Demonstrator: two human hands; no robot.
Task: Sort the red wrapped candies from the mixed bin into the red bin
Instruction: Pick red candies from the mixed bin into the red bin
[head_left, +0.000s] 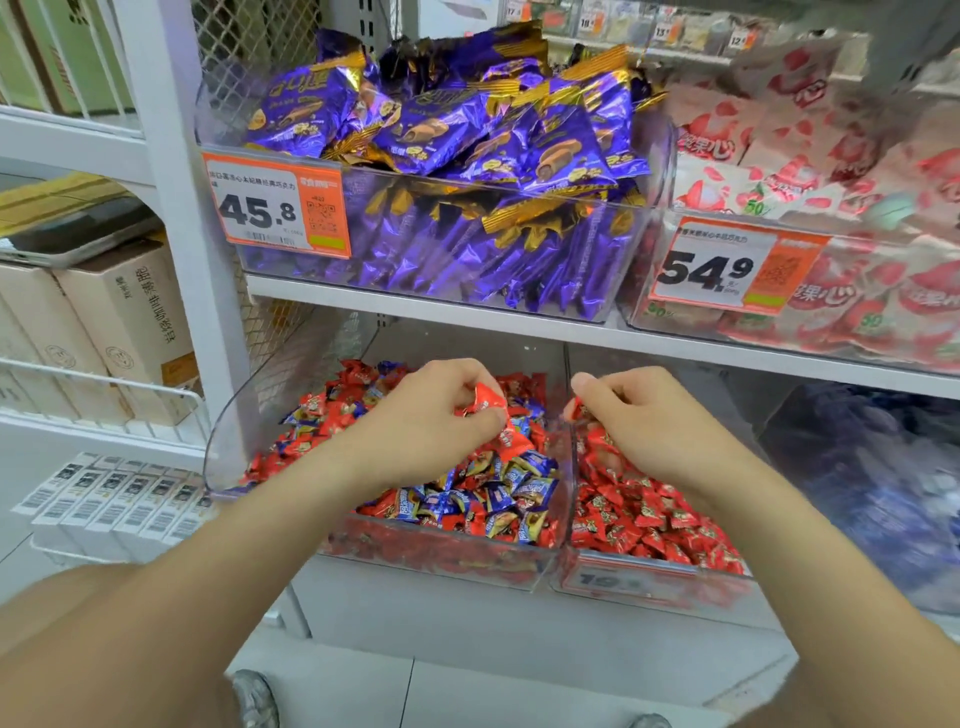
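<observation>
Under the white shelf board (395, 299), two clear bins sit side by side. The mixed bin (224, 441) on the left is full of red candies (311, 415) and blue candies (498, 493), all jumbled up. The red bin (675, 587), touching it on the right, holds only red ones. The left hand (431, 415) is over the mixed bin and pinches a red candy (485, 397) in its curled fingers. The right hand (639, 415) is over the back of the red bin. Its fingers are curled too, and a red bit (572, 409) peeks out, so it looks like it pinches another candy. Lots of red candies lie in the mixed bin, so I think the job is far from done.
</observation>
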